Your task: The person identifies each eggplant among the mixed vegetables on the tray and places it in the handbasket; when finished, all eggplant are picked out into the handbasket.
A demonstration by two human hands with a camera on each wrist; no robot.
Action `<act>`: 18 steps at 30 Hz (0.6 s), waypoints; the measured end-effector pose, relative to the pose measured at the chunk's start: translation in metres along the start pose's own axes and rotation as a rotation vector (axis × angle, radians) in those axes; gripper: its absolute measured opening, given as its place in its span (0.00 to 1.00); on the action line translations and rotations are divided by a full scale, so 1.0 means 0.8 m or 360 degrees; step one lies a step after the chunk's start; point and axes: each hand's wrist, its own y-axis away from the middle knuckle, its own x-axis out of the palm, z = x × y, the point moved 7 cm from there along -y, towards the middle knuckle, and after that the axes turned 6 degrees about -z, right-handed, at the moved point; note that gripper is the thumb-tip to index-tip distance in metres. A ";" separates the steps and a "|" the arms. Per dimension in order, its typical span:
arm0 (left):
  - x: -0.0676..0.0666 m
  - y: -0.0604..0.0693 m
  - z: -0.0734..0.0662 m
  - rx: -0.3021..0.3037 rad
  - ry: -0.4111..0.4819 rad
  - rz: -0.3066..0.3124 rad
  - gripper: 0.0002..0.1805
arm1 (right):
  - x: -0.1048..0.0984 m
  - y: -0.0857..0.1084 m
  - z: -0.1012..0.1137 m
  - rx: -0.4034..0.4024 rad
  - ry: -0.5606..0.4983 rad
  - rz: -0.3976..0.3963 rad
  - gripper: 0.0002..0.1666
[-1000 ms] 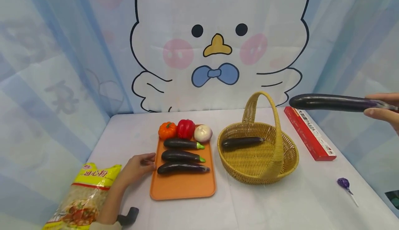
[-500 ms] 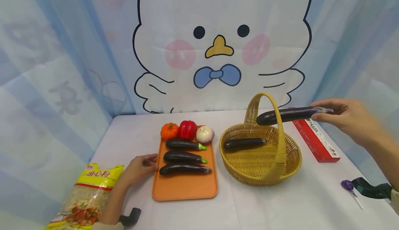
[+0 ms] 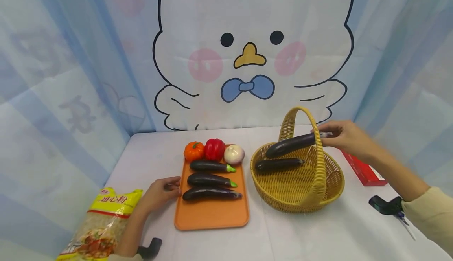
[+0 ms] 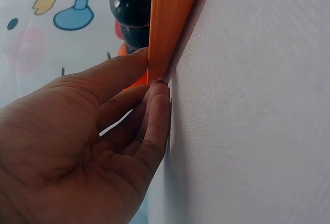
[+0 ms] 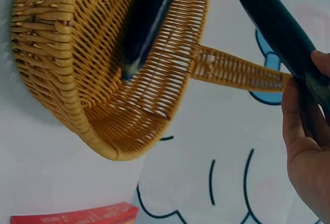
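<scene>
My right hand (image 3: 345, 138) pinches the stem end of a long dark eggplant (image 3: 291, 145), which passes under the handle of the yellow wicker basket (image 3: 283, 202), its round end above the back of the bowl. A second eggplant (image 3: 277, 165) lies inside the basket. The right wrist view shows thumb and fingers (image 5: 293, 116) around the held eggplant (image 5: 276, 23). At the left edge of the orange tray (image 3: 212, 217), my left hand (image 3: 159, 193) touches the rim; in the left wrist view its thumb and fingertips meet the tray's side (image 4: 167, 18). Several eggplants (image 3: 211, 193) lie on the tray.
An orange pumpkin (image 3: 194, 151), a red pepper (image 3: 214, 149) and a white-purple onion (image 3: 234, 154) sit at the tray's back end. A noodle bag (image 3: 102, 225) lies by the left forearm. Right of the basket are a red box (image 3: 364, 171) and a lollipop (image 3: 406, 227).
My right hand has come in from the right edge, carrying the eggplant leftward and down over the basket and under its handle. The left hand has stayed at the tray's edge.
</scene>
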 end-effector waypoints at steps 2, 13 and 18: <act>0.000 -0.001 0.000 0.0009 0.0002 -0.0001 0.29 | 0.010 -0.005 -0.003 -0.0018 -0.0002 0.0043 0.21; -0.003 -0.001 0.000 0.0040 -0.0010 -0.0001 0.28 | 0.051 -0.018 -0.029 0.0034 -0.0135 0.0225 0.18; -0.001 -0.001 0.000 0.0029 0.0000 0.0008 0.28 | 0.061 -0.021 -0.035 0.0028 -0.0129 0.0259 0.16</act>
